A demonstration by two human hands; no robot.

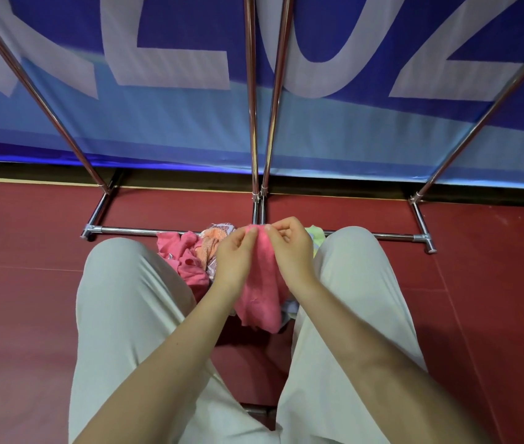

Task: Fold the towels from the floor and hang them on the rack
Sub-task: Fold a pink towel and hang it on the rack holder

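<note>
Holding one towel up by its top edge

Left hand [236, 251] and right hand [292, 248] pinched the pink towel [262, 293] between the knees (probably seeking corners). Behind lay the towel heap [190, 254]; beyond, the rack [171, 231], bare.

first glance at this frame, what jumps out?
Dead centre, the left hand and right hand pinch the top edge of a pink towel that hangs between the knees. Behind them a heap of towels lies on the red floor by the chrome rack, with a blue banner filling the background.
</note>
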